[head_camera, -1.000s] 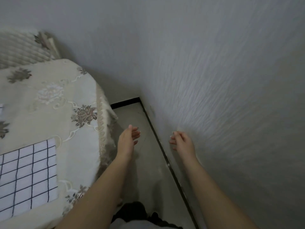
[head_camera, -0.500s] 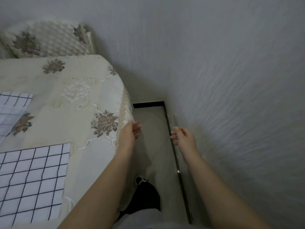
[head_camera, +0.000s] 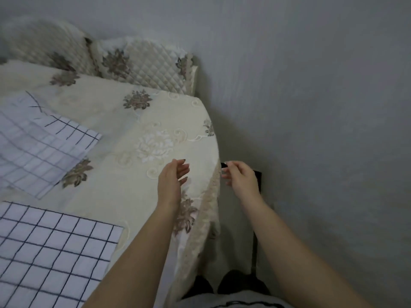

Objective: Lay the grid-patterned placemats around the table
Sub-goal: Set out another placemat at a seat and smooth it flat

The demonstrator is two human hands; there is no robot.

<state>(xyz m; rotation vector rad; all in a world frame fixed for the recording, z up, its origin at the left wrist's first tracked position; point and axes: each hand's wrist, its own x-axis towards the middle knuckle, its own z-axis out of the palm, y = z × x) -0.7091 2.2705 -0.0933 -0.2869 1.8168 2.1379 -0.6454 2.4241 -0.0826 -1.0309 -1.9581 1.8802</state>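
— Where are the mats?

— One grid-patterned placemat (head_camera: 51, 252) lies flat at the lower left of the frame, white with dark lines. A looser heap of placemats (head_camera: 42, 141) sits above it at the left, rumpled and overlapping, on the floral tablecloth (head_camera: 138, 121).

— And the hands?

— Both empty. The left hand (head_camera: 172, 181) hovers open over the cloth; the right hand (head_camera: 241, 177), fingers loosely curled, hangs off the table edge near the grey wall (head_camera: 322, 107).

— So which step?

— Between mats, I'd say. Next she'd need to reach left, lift one from the heap and smooth it flat.

— Chairs?

— Quilted chair backs (head_camera: 142, 65) at the upper left.
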